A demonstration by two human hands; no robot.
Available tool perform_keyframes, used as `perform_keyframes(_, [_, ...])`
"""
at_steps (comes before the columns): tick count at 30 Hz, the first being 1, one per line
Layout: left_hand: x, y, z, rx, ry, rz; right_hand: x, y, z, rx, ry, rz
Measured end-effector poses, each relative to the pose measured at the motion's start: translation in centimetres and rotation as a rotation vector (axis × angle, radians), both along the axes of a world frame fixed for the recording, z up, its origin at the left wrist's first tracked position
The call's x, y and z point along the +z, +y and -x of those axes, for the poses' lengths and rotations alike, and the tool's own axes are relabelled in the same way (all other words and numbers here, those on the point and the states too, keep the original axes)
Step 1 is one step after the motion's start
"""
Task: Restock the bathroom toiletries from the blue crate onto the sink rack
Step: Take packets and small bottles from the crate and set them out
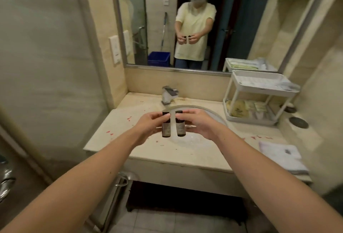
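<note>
We hold two small dark brown toiletry bottles upright and side by side above the sink basin point(216, 116), close together but with a narrow gap between them. Our left hand point(149, 123) pinches the left bottle point(166, 130) near its cap between thumb and fingertips, and our right hand point(199, 123) pinches the right bottle point(180, 130) the same way, the other fingers curled behind it. Both bottles carry pale labels whose print is too blurred to read. Just behind them a chrome faucet point(169, 94) stands at the back edge of the basin. The beige stone countertop point(118, 134) around the basin bears scattered red specks. At its right rear corner stands the white two-tier sink rack point(263, 93); its lower tier holds a row of pale yellow sachets point(243, 109), and we cannot make out what lies on the top tier. A folded white towel point(282, 156) rests on the counter's right front edge. In the mirror point(130, 10) above the counter, the blue crate point(159, 58) appears on the floor behind us.
</note>
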State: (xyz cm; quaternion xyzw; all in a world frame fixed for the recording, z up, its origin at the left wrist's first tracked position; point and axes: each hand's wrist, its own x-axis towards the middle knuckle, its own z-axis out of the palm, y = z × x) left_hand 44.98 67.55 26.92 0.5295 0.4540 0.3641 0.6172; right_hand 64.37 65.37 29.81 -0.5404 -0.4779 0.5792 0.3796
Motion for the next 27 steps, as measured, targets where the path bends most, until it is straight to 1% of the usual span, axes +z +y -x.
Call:
perform_keyframes(5, [2.7, 5.4, -3.8, -0.194, 0.091, -0.145, 2.8, 2.0, -4.0, -0.153, -0.102, -0.064])
perform_keyframes(9, [5.8, 9.1, -7.0, -0.327, 0.155, -0.298, 5.3, 3.4, -6.7, -0.216, -0.222, -0.098])
perform_keyframes(16, [9.4, 13.7, -11.7, -0.474, 0.212, -0.466, 8.4, 5.4, -10.8, -0.307, -0.277, -0.132])
perform_keyframes(20, [11.4, 15.3, -14.2, -0.547, 0.224, -0.516, 10.1, 6.4, -13.0, -0.352, -0.293, -0.152])
perform_keyframes(27, [14.0, 18.1, -19.1, -0.6, 0.218, -0.554, 12.5, 8.4, -17.1, -0.385, -0.319, -0.17])
